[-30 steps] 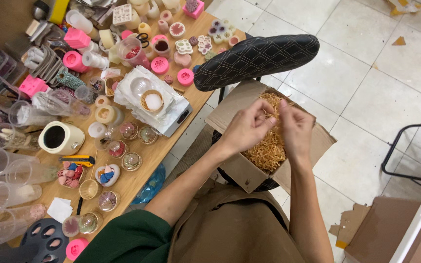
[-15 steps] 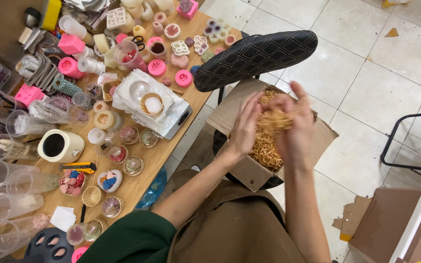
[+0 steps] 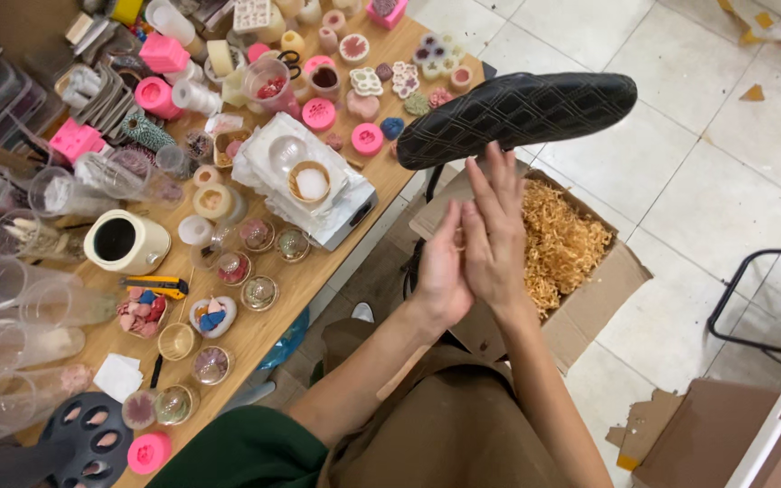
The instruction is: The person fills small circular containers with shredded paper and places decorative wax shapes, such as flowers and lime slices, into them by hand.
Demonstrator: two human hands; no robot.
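Shredded paper filling [image 3: 564,246] sits in the open cardboard box [image 3: 589,312] under the black chair seat [image 3: 517,116]. Left hand [image 3: 440,271] and right hand [image 3: 494,239] press palm to palm above it, fingers straight, holding nothing visible.

Two bare forearms rise from the lower centre of the frame, the left hand [image 3: 440,276] and right hand [image 3: 497,237] pressed palm to palm at mid-frame, fingers extended and pointing upward.
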